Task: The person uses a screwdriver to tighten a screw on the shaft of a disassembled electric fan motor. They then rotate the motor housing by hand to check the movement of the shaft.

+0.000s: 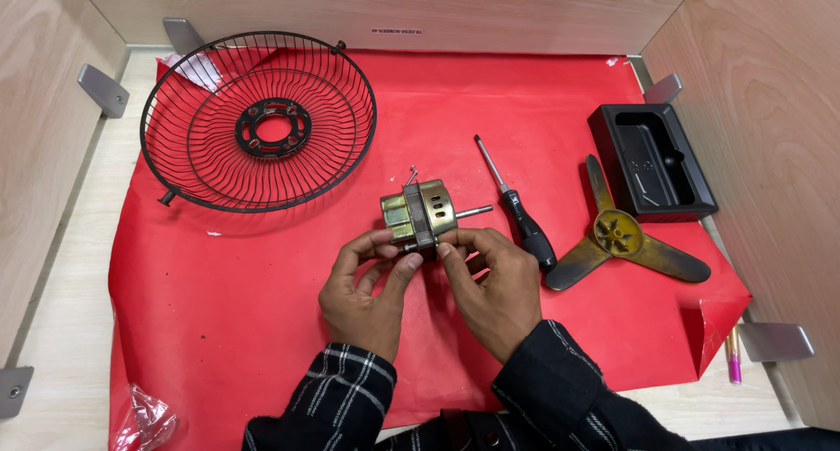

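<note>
A small brass-coloured fan motor [422,209] with a steel shaft pointing right sits on the red sheet [262,328], held at its near side between both hands. My left hand [360,289] pinches its lower left corner with thumb and fingers. My right hand [494,285] grips the lower middle of the motor from the right. A thin screw or wire sticks up from the motor's top.
A black wire fan guard [210,184] lies at the back left. A black-handled screwdriver [521,215] lies right of the motor, then a three-blade brass-coloured fan blade [618,235] and a black plastic tray [652,162]. Wooden walls enclose the desk. A pink pen [733,356] lies at the right edge.
</note>
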